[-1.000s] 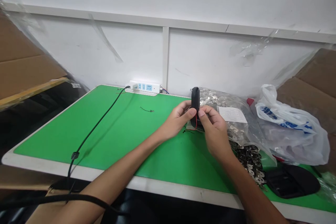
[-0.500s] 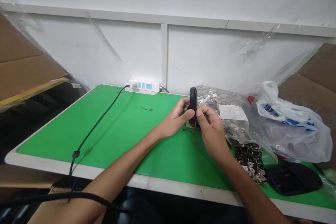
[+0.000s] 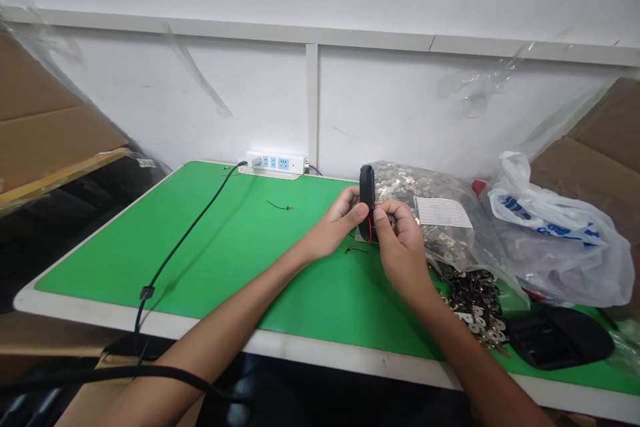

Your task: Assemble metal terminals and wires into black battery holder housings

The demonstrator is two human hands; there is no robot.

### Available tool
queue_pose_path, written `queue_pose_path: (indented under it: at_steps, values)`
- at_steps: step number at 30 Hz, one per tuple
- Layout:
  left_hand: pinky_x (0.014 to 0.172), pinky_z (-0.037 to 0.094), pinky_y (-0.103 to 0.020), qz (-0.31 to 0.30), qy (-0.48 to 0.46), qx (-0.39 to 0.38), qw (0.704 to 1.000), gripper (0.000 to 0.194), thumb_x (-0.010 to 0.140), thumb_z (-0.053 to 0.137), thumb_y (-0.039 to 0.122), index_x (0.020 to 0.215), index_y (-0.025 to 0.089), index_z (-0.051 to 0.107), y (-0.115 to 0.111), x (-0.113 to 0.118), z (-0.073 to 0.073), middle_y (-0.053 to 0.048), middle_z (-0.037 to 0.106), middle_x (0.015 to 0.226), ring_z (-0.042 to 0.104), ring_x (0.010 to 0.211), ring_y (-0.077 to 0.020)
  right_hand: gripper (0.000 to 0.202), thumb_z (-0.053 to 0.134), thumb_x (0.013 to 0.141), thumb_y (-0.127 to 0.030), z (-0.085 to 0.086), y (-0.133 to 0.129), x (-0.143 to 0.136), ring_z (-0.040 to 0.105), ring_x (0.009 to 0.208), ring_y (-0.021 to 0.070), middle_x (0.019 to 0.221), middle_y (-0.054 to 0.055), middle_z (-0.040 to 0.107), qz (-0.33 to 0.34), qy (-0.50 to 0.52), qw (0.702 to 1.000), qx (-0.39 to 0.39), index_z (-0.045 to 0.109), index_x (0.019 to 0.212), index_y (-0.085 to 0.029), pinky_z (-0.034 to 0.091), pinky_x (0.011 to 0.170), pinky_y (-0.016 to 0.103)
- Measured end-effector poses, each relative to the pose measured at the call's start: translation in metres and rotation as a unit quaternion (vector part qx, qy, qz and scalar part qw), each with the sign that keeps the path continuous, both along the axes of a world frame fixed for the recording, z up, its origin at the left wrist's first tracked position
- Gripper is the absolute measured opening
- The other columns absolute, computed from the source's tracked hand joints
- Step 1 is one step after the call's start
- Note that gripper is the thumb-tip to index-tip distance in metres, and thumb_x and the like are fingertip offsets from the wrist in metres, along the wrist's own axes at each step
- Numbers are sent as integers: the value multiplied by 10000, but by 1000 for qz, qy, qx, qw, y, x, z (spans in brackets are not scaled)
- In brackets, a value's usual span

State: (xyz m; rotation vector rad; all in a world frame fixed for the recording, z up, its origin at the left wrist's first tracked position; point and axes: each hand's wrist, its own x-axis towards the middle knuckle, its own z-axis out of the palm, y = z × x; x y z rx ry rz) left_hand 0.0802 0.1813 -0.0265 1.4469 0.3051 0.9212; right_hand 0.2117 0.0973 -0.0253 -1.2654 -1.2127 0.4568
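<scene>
My left hand [image 3: 344, 215] grips a black plastic casing [image 3: 367, 188], held upright on edge above the green mat. A thin red wire [image 3: 370, 230] hangs from its lower part. On the casing's right side, my right hand [image 3: 400, 230] is closed, thumb and forefinger pinched at its edge; whatever small part lies between them is hidden. Below the hands, a short dark wire piece [image 3: 356, 250] lies on the mat. Behind my right hand stands a clear plastic bag [image 3: 440, 213] full of small metal pieces, with a white label on it.
Loose metal pieces [image 3: 477, 307] are heaped near my right forearm, beside another black plastic casing [image 3: 563, 339]. A white plastic bag [image 3: 560, 233] sits at the right. A power strip [image 3: 277, 163] stands at the back, its black cable [image 3: 195, 230] crossing the green table [image 3: 125, 233].
The casing is turned slightly, showing more of its broad face, and the red wire has shifted a little left. Both hands keep nearly the same place.
</scene>
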Motion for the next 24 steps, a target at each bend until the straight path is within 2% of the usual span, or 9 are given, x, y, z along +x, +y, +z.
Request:
queue_pose_path:
  at_steps: [3, 8, 11, 14, 18, 20, 24]
  values:
    - [1042, 489, -332, -9, -4, -53, 999, 732, 869, 760, 707, 1366, 179, 657, 3, 4, -5, -115, 714, 1299, 637, 1243, -275, 294, 620, 966, -533, 4, 0, 1, 620, 910, 216, 976, 48, 644, 5, 71, 997, -32, 622, 949, -240, 541, 814, 376]
    - [901, 577, -368, -35, -35, -163, 985, 829, 811, 727, 816, 1267, 125, 721, 5, 7, -1, -133, 777, 1116, 729, 1070, -298, 302, 738, 892, -512, 13, 4, 11, 682, 890, 207, 1049, 51, 712, 94, 95, 990, -49, 690, 1015, -241, 587, 812, 384]
    - [894, 601, -385, -69, -45, -212, 974, 746, 829, 741, 769, 1228, 138, 748, 5, 6, 2, -117, 794, 1039, 754, 1024, -298, 275, 727, 915, -427, 14, 8, 21, 686, 938, 216, 1050, 53, 715, 69, 0, 997, 19, 696, 1134, -263, 588, 896, 432]
    - [891, 609, -392, -99, -30, -244, 964, 671, 849, 739, 728, 1200, 156, 764, 4, 6, 1, -111, 798, 1008, 764, 1013, -302, 231, 697, 941, -345, 15, 9, 29, 684, 1029, 236, 1129, 71, 713, 35, -118, 990, 68, 694, 1161, -274, 569, 970, 471]
    - [941, 587, -401, -102, -17, -219, 970, 774, 841, 701, 795, 1246, 137, 734, 1, 8, -2, -139, 783, 1081, 737, 1100, -327, 246, 785, 876, -378, 19, 6, 34, 706, 990, 245, 1051, 56, 737, 38, -141, 988, 46, 670, 1059, -259, 586, 922, 461]
    - [1020, 553, -405, -73, -13, -179, 981, 820, 852, 684, 812, 1343, 155, 666, 0, 8, -5, -135, 754, 1203, 696, 1195, -323, 235, 788, 871, -392, 20, 4, 31, 710, 940, 234, 998, 45, 739, 46, -133, 989, 36, 672, 1024, -257, 592, 887, 442]
    - [1203, 413, -394, 14, -10, -80, 997, 740, 958, 618, 733, 1502, 246, 495, -5, 6, -12, -95, 640, 1429, 551, 1404, -277, 141, 743, 899, -354, 18, 2, 23, 713, 877, 223, 959, 44, 756, 17, -141, 989, 32, 691, 982, -252, 595, 820, 411]
